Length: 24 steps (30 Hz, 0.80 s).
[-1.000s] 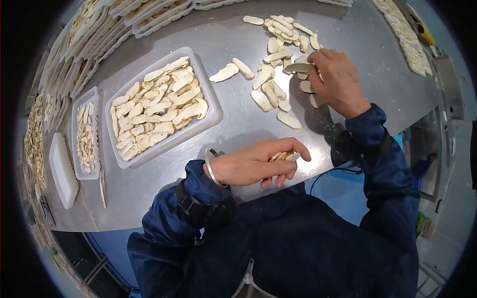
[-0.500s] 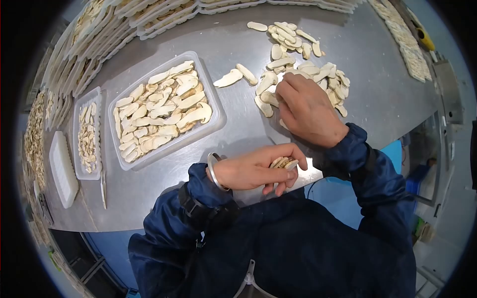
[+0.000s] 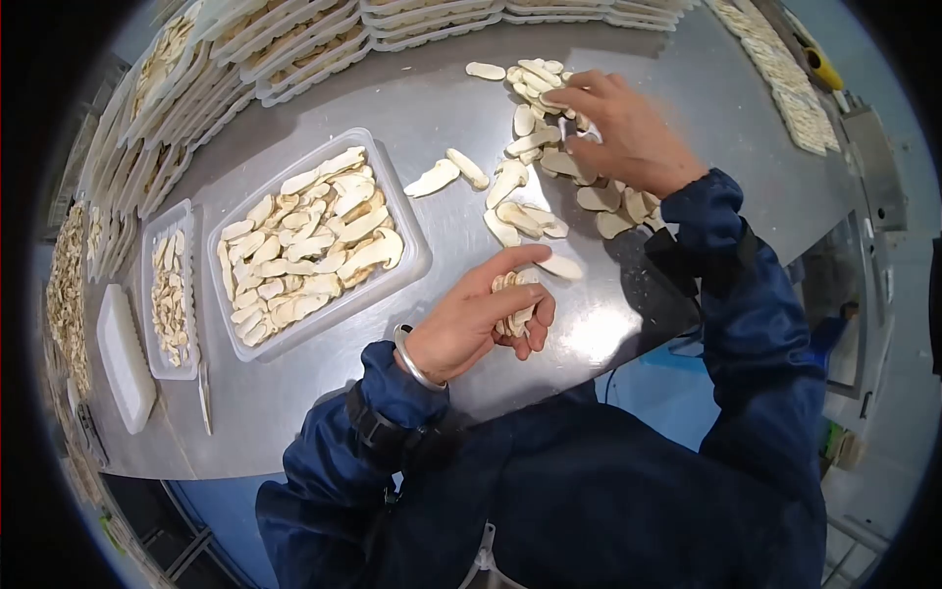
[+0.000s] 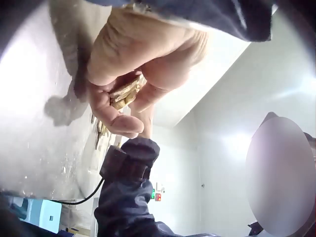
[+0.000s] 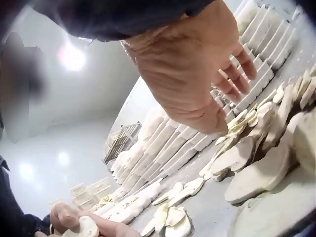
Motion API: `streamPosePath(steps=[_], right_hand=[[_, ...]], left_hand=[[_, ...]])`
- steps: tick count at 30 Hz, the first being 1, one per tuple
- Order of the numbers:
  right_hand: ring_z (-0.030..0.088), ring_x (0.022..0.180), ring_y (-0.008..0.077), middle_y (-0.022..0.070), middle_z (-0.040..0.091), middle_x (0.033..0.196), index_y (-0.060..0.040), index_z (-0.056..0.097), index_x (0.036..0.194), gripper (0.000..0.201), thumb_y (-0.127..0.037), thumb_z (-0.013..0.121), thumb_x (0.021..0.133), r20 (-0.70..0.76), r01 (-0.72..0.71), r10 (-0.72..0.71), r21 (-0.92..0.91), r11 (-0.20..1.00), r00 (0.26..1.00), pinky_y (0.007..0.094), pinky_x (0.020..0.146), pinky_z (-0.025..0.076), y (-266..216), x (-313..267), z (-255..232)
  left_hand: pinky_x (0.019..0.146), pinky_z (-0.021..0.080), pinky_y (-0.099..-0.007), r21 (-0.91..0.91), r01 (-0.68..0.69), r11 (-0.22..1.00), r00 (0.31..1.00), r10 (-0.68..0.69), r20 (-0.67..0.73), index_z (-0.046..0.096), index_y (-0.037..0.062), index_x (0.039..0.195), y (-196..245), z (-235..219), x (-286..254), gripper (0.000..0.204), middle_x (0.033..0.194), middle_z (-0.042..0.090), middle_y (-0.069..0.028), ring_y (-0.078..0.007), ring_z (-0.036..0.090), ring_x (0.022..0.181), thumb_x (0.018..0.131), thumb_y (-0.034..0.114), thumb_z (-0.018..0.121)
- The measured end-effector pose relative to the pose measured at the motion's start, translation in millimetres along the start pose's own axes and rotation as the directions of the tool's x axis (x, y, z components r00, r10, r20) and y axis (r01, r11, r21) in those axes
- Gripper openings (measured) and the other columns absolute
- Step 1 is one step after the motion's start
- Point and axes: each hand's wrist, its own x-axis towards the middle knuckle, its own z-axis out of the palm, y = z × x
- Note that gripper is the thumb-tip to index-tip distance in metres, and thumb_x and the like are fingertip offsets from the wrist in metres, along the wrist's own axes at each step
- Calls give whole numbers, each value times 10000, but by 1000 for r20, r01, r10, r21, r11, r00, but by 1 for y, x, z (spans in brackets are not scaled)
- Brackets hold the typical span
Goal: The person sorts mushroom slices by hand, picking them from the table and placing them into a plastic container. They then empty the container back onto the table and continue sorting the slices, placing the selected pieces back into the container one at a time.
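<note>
Curled fingers of my left hand (image 3: 469,322) hold a small stack of mushroom slices (image 3: 514,302) low over the table's near side. The left wrist view shows the slices' edges (image 4: 126,94) between thumb and fingers. My right hand (image 3: 636,137) reaches over the loose pile of pale mushroom slices (image 3: 613,204), thumb and forefinger spread apart, the forefinger right at a slice. In the right wrist view its fingers (image 5: 236,81) hang loosely bent above the pile, with no slice seen in their grasp. One slice (image 3: 561,266) lies just beyond the left fingertips.
Left of the pile stands a clear plastic tub (image 3: 417,260) filled with slices. Beside it are a narrow tray of small pieces (image 3: 186,368), a white foam tray (image 3: 123,363) and a slim metal tool (image 3: 205,398). Stacked filled trays (image 3: 285,49) line the table's back.
My right hand has moved from the nearer slices to the far part of the pile. The left hand has shifted left and turned, still holding its stack.
</note>
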Motion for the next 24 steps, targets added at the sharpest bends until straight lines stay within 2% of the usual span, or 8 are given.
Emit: streamPosePath(steps=[2, 4, 8, 9, 13, 17, 20, 24], right_hand=[[554, 1013, 311, 115, 598, 1103, -51, 676, 982, 233, -151, 641, 775, 39, 46, -46, 23, 999, 998, 415, 855, 473, -1, 3, 8], [554, 1000, 307, 113, 599, 1087, -43, 674, 947, 197, -133, 629, 778, 57, 82, -82, 0, 997, 995, 413, 842, 472, -6, 2, 8], [542, 1004, 317, 120, 582, 1065, -21, 612, 884, 118, -84, 603, 785, 121, -56, 56, -9, 998, 991, 401, 840, 457, 0, -13, 3], [547, 990, 318, 120, 584, 1044, -18, 612, 871, 106, -82, 603, 786, 105, -53, 55, -19, 998, 993, 404, 831, 458, 4, -17, 1], [567, 938, 317, 120, 601, 959, -4, 651, 839, 117, -98, 591, 800, 16, -166, 166, -19, 986, 986, 417, 799, 475, 13, -27, -12], [571, 922, 328, 143, 594, 937, 7, 645, 867, 160, -132, 596, 806, 77, -150, 147, 26, 988, 986, 423, 806, 477, -10, -25, -13], [570, 920, 328, 155, 588, 927, 16, 634, 879, 190, -155, 600, 804, 90, -153, 152, 0, 988, 984, 424, 809, 476, -18, -21, -2], [567, 913, 326, 159, 582, 916, 22, 617, 859, 187, -153, 598, 795, 107, -111, 111, -4, 994, 988, 424, 791, 472, -21, -20, 0]], left_hand=[[590, 476, -268, -31, -30, 999, 1000, 30, 6, 280, 56, 1452, -2, -5, 0, 526, 859, 592, -76, -152, 601, 715, 980, 154, 491], [588, 472, -274, -76, -153, 985, 986, 146, -82, 253, 55, 1467, -5, -7, 1, 543, 857, 589, -82, -159, 595, 707, 982, 145, 481], [582, 463, -280, -83, -318, 945, 931, 294, -217, 254, 48, 1469, -3, -5, 3, 532, 837, 585, -90, -162, 585, 697, 986, 128, 462], [575, 460, -277, -79, -294, 952, 938, 272, -216, 287, 43, 1457, 1, -2, 2, 511, 820, 581, -92, -161, 584, 693, 984, 123, 462], [561, 454, -268, -54, -103, 993, 986, 109, 127, 319, 19, 1442, -1, -3, 2, 496, 810, 578, -89, -153, 578, 677, 984, 137, 469], [518, 437, -269, 78, 33, 996, 990, -44, 135, 352, 15, 1439, 1, 5, -1, 492, 762, 551, -115, -162, 543, 621, 970, 124, 454], [519, 434, -272, 31, 8, 999, 996, -11, 87, 356, 4, 1430, -3, 4, 0, 477, 761, 548, -114, -163, 537, 617, 974, 117, 440], [541, 434, -273, -33, -119, 992, 993, 119, 0, 347, -4, 1419, -5, -1, 2, 468, 780, 559, -109, -159, 542, 636, 979, 122, 444]])
